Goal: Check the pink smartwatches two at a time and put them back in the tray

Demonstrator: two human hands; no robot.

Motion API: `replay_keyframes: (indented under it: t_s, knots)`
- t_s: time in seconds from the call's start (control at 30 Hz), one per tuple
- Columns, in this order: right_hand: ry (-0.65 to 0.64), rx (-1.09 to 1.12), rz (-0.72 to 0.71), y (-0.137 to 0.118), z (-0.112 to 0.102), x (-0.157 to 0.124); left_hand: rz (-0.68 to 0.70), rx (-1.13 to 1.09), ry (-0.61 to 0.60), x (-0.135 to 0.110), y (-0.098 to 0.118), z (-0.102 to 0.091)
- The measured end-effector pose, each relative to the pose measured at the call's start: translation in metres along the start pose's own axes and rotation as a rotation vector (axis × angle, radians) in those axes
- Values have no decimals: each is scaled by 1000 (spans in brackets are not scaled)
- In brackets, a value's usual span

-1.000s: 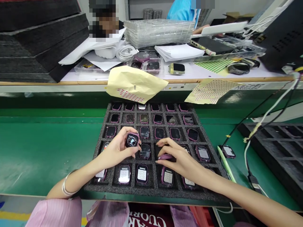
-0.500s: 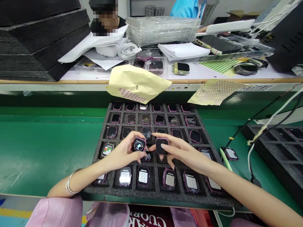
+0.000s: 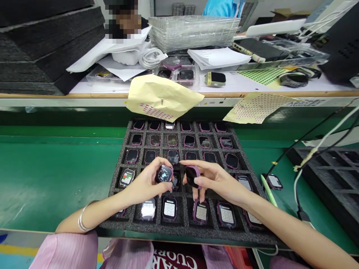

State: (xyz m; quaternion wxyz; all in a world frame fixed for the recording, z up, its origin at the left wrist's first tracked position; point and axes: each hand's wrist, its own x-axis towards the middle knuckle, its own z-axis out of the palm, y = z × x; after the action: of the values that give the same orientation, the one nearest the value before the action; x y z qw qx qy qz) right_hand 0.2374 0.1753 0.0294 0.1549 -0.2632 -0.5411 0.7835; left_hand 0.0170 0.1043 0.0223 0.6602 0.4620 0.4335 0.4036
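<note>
A black foam tray [image 3: 244, 233] with a grid of pockets lies on the green belt, filled with several purple-cased smartwatch bodies. My left hand [image 3: 144, 184] is closed on one watch body with a lit dial [image 3: 164, 173], held just above the tray's middle. My right hand [image 3: 217, 180] pinches a second watch body with a dark screen [image 3: 192, 176], tilted on edge beside the first. The front row of watches [image 3: 169, 207] shows lit white screens; the back rows are dark.
A yellow paper sheet [image 3: 162, 97] hangs over the shelf edge behind the tray, another sheet [image 3: 256, 107] to the right. A loose watch [image 3: 274, 181], a green pen [image 3: 268, 189] and cables [image 3: 319, 144] lie right. Black foam trays [image 3: 42, 45] are stacked left. Other people work behind the cluttered shelf.
My right hand lifted a dark-screened watch out of a tray pocket and has turned it on edge beside the lit watch in my left hand, which shifted slightly right.
</note>
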Motion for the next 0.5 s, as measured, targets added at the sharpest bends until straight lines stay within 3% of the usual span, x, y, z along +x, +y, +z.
replay_keyframes:
  t_s: [0.3, 0.5]
  knots:
    - [96, 59, 21, 0, -1, -1, 3, -1, -11, 2, -1, 0]
    - [82, 110, -10, -3, 1, -3, 8, 28, -33, 1, -3, 0]
